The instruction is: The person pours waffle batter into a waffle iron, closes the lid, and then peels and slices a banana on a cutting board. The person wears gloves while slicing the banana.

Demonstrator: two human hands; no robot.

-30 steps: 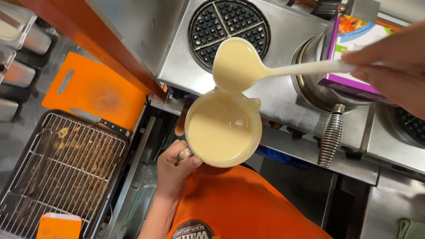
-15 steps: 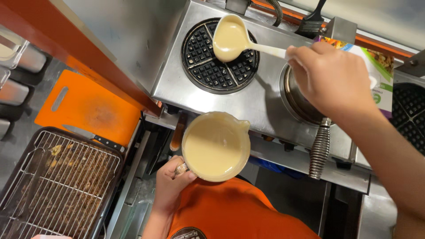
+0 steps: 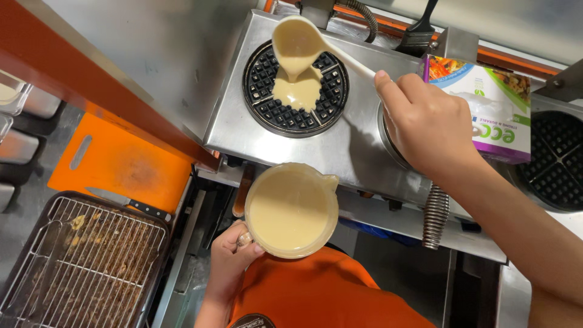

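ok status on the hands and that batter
Right hand tips white ladle, beige batter pooling on round black waffle plate. Left hand grips full batter jug. Nothing blocking.

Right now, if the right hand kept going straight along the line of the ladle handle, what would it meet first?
The right hand points up-left along the white ladle. First in that line is the round waffle plate, already pooled with batter. Height above the plate is unclear, so it might pass over.

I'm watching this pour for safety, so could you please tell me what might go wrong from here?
1. The ladle is tipped over the waffle plate; the batter pool sits in the middle and could run over the rim if too much is poured.
2. The left hand holds the nearly full jug off the counter by its handle; a tilt could spill it.
3. The right hand hovers close to the iron, which may be hot.
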